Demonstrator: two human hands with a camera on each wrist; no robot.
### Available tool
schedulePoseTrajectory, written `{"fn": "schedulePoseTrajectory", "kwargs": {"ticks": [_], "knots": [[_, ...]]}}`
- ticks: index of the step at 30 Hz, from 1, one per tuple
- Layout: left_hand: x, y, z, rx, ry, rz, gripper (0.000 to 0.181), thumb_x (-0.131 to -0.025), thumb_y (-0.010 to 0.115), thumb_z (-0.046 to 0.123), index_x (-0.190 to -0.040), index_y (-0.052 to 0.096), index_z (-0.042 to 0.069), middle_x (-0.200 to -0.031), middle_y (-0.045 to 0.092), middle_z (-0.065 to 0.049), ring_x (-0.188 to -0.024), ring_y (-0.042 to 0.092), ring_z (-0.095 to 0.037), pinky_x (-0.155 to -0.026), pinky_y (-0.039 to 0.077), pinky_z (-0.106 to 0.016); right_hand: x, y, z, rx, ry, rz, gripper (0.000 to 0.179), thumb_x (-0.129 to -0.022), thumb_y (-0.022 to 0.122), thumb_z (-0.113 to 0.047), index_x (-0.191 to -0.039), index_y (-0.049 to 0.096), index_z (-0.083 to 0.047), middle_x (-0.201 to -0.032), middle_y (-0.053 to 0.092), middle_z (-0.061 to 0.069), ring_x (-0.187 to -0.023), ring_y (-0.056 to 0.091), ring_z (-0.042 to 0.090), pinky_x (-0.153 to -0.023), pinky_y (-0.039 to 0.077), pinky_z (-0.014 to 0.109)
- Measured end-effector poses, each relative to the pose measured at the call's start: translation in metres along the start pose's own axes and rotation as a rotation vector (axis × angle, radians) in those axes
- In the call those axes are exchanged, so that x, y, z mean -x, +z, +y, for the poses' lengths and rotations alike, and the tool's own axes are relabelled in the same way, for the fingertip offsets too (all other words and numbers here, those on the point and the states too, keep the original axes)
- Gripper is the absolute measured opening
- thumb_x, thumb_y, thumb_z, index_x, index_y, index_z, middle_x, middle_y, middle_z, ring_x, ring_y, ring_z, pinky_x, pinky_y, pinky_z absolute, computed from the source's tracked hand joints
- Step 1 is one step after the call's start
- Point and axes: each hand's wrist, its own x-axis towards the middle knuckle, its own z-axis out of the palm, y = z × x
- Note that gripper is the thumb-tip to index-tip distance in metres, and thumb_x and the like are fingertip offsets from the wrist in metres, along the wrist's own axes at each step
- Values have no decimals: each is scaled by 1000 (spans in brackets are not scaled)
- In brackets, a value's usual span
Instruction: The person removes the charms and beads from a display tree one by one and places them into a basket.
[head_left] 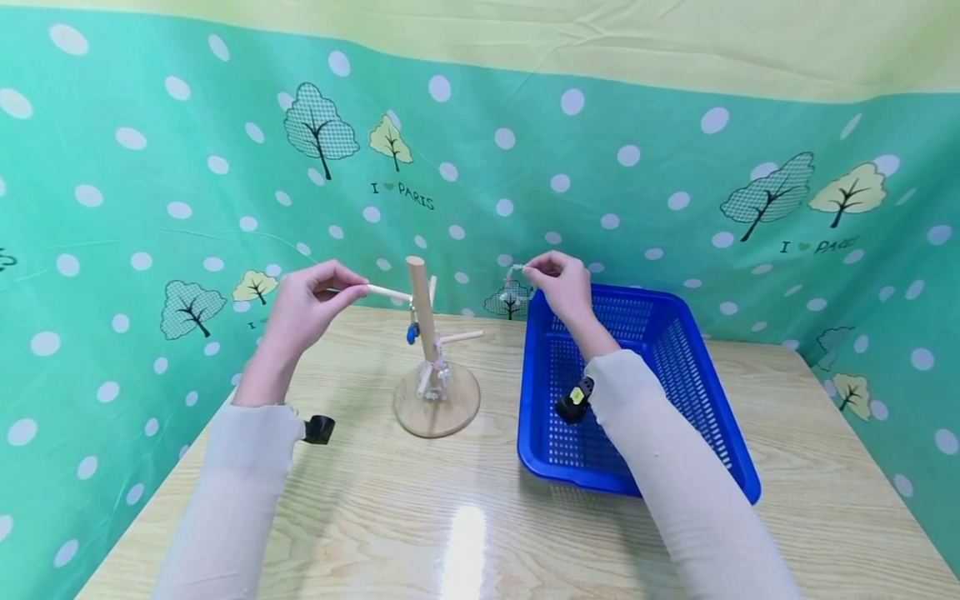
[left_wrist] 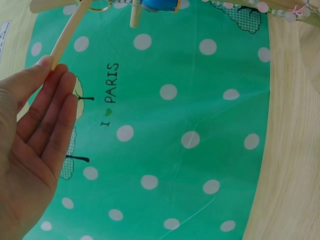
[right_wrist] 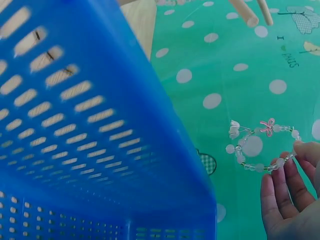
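A wooden stand (head_left: 423,315) with several pegs rises from a round base. My left hand (head_left: 306,307) pinches the tip of its upper left peg (head_left: 388,292) between thumb and fingers. From that peg hangs a keyring with a blue charm (head_left: 412,333). Beaded bracelets (head_left: 442,372) in pink and clear tones hang low on the stand. To the right, my right hand (head_left: 564,287) pinches a beaded bracelet (right_wrist: 260,167) above the basket's far left corner. This bracelet has pale beads, a pink bow (right_wrist: 269,128) and a white flower charm (right_wrist: 234,129).
A blue plastic basket (head_left: 527,400) with slotted sides stands right of the stand, under my right forearm. Behind the wooden table (head_left: 360,500) hangs a green dotted curtain (head_left: 480,183) with printed trees, which also runs along both sides.
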Motion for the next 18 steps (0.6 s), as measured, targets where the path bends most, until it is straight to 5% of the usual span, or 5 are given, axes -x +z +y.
{"fn": "schedulePoseTrajectory", "kwargs": {"ticks": [18], "knots": [[0, -1, -2, -1, -14, -8, 17, -93, 71, 16, -101, 72, 1, -83, 65, 27, -77, 63, 6, -70, 54, -8, 4, -27, 22, 50, 36, 41, 21, -96, 68, -27, -106, 72, -8, -103, 70, 6, -92, 60, 15, -77, 49, 25]]}}
